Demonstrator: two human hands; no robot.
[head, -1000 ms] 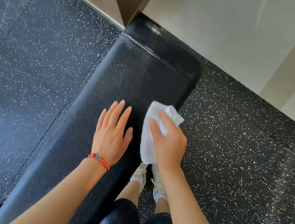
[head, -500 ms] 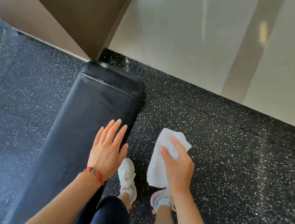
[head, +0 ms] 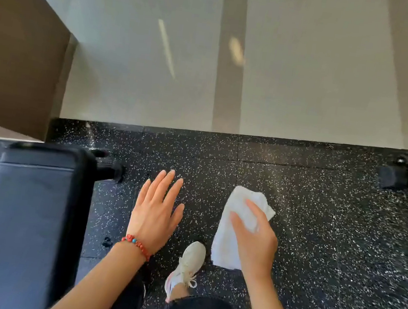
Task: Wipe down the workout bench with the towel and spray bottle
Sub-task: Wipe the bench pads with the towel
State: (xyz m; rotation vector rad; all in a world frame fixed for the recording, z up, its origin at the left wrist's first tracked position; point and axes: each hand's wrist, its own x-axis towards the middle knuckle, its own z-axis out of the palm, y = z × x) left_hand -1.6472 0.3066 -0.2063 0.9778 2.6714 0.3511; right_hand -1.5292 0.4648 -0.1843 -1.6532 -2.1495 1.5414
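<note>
The black padded workout bench (head: pixel 28 221) runs along the lower left of the head view. My left hand (head: pixel 155 213) hovers to the right of the bench, off its pad, fingers spread and holding nothing; a red bead bracelet is on its wrist. My right hand (head: pixel 254 237) is further right, above the floor, closed on a folded white towel (head: pixel 232 231). No spray bottle is in view.
Black speckled rubber floor (head: pixel 343 239) lies under both hands. A pale glossy wall (head: pixel 262 70) rises just beyond, with a brown panel (head: pixel 15 54) at the left. A black metal piece (head: pixel 401 177) sits on the floor at far right. My white shoe (head: pixel 188 265) stands below the hands.
The view has swung right and up, so the bench slid to the left. Both hands left the bench pad and now hang over the floor; the towel stays in my right hand.
</note>
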